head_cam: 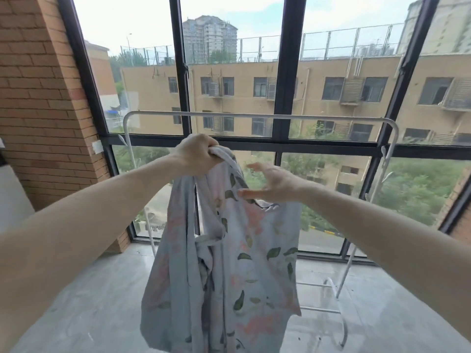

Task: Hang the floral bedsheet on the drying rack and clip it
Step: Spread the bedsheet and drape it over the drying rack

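Note:
The floral bedsheet (229,271), pale blue with green leaves and pink flowers, hangs bunched in front of me. My left hand (196,154) grips its top edge in a fist, below the top bar of the white drying rack (254,115). My right hand (270,184) is spread with fingers straight, its thumb touching a fold of the sheet on the right side. The rack stands before the window, its top bar bare. Its lower rungs (318,296) show to the right of the sheet. No clips are clearly visible.
A tall black-framed window (285,72) fills the wall behind the rack. A brick wall (43,98) stands at the left, with a white object (12,194) against it. The floor (96,301) is grey concrete.

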Demonstrator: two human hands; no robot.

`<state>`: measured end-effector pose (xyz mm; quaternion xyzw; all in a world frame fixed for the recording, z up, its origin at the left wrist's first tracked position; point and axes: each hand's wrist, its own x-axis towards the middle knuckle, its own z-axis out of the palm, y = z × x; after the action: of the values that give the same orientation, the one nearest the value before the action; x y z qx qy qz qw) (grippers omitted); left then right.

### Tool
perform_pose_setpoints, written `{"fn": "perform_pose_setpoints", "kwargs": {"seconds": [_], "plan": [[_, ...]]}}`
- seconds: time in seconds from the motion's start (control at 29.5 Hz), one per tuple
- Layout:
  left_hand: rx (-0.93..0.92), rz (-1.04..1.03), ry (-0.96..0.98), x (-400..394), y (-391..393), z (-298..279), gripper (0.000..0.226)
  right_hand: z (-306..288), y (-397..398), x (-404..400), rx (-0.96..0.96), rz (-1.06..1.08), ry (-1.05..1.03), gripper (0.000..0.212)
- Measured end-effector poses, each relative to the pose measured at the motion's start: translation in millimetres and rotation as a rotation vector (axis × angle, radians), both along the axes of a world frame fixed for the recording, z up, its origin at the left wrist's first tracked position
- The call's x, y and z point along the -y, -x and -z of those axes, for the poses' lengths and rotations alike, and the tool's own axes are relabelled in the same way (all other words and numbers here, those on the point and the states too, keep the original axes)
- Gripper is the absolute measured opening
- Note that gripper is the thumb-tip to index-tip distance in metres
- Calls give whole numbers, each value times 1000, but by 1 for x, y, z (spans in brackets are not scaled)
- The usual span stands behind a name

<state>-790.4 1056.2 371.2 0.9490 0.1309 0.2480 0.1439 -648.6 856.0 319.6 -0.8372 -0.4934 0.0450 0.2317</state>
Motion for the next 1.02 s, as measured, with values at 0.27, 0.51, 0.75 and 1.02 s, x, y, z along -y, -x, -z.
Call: {"fn": "perform_pose_setpoints", "kwargs": {"seconds": [0.27,0.51,0.75,1.02], "plan": [[-357,-151,-161,-53,61,14,58,-6,-49,-16,-253,262,-401,22],[-415,-115,-77,-46,59,15,54,-30,-33,-41,-151,209,-324,15],[-1179,-182,-387,-44,80,47,56,-48,-38,-44,-22,289,-305,17],[-599,-234,-64,-73,100,21,19,24,-47,-29,196,411,224,12]]}}
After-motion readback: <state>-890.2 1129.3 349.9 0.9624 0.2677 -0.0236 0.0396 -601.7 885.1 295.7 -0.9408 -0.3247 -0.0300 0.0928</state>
